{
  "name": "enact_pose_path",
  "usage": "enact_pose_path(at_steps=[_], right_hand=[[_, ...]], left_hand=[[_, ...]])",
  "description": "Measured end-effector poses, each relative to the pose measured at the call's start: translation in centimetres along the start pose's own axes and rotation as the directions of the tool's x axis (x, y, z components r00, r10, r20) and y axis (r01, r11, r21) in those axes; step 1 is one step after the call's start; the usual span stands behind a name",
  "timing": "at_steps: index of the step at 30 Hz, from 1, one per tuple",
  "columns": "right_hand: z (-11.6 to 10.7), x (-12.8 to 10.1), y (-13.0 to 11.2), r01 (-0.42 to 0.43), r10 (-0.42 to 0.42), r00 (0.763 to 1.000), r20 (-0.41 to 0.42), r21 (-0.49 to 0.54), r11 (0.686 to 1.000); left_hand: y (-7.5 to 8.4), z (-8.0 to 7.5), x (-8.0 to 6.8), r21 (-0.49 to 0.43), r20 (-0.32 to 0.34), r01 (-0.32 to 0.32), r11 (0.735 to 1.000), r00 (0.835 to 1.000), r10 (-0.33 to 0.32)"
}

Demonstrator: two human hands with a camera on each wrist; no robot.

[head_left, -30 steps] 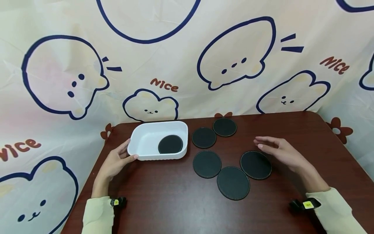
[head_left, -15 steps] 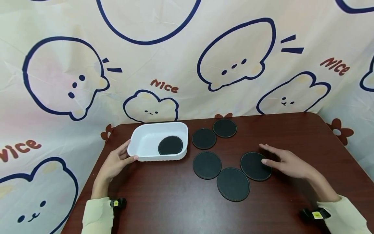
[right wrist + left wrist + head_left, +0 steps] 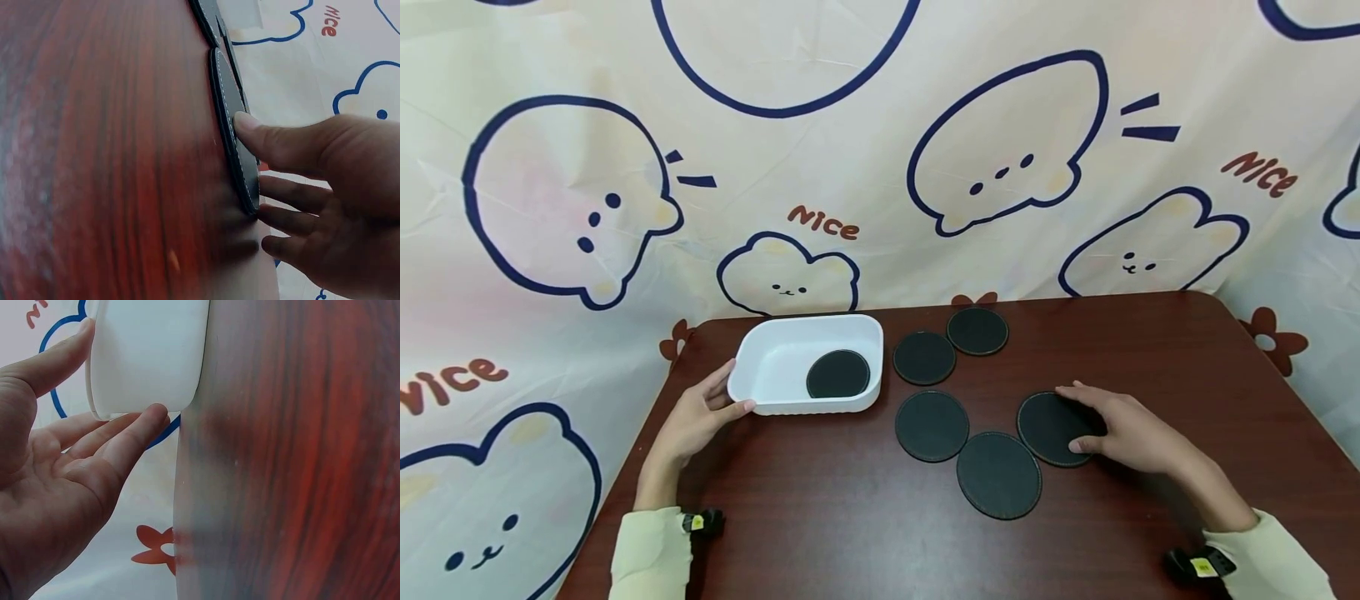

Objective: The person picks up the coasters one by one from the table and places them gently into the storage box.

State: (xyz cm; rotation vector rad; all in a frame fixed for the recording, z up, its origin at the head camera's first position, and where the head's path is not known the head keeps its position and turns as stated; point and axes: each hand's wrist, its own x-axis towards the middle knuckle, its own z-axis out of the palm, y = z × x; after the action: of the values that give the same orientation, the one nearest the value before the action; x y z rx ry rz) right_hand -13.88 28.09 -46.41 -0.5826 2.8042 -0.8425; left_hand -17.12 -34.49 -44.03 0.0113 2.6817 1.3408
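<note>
My left hand [image 3: 692,421] holds the left end of a white plastic box [image 3: 767,367], thumb at the near corner and fingers along the side. The left wrist view shows the fingertips against the box wall [image 3: 150,356]. Inside the box lies one round black coaster [image 3: 838,374]. My right hand [image 3: 1131,433] grips the rightmost coaster [image 3: 1047,427] on the table. Its thumb lies on top near the stitched rim, while the index finger reaches over the far edge. In the right wrist view, that coaster [image 3: 249,178] lies flat, with fingers curled close to its edge.
Two coasters, a near one [image 3: 998,475] and one at its upper left [image 3: 931,426], lie left of the gripped one. Farther back are two more, one [image 3: 924,358] beside the box and one [image 3: 977,331] near the table's back edge. A printed cloth [image 3: 880,167] hangs behind the brown table [image 3: 820,517].
My right hand has come down from above and right of the rightmost coaster, then moved left onto it, thumb and fingers closing at its edge. My left hand and the box stay put.
</note>
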Motion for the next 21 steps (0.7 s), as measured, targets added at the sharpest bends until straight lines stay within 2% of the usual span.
enact_pose_path(at_steps=[6,10,17,21], right_hand=[[0.2,0.0,-0.2,-0.002,0.003,0.995,-0.103,0.007,1.0],[0.1,0.0,-0.3,-0.032,0.038,0.987,-0.157,0.037,0.999],[-0.5,0.0,0.2,-0.142,0.148,0.978,-0.147,0.054,0.988],[-1.0,0.2,0.5,-0.159,0.171,0.975,-0.144,0.09,0.983]], left_hand=[[0.2,0.0,0.0,0.007,0.001,-0.005,1.0,1.0,0.005],[0.0,0.0,-0.1,0.01,0.001,-0.007,1.0,1.0,0.007],[-0.1,-0.1,-0.1,0.008,0.008,-0.009,1.0,1.0,0.009],[-0.1,-0.1,0.0,0.0,0.009,-0.015,1.0,1.0,0.015]])
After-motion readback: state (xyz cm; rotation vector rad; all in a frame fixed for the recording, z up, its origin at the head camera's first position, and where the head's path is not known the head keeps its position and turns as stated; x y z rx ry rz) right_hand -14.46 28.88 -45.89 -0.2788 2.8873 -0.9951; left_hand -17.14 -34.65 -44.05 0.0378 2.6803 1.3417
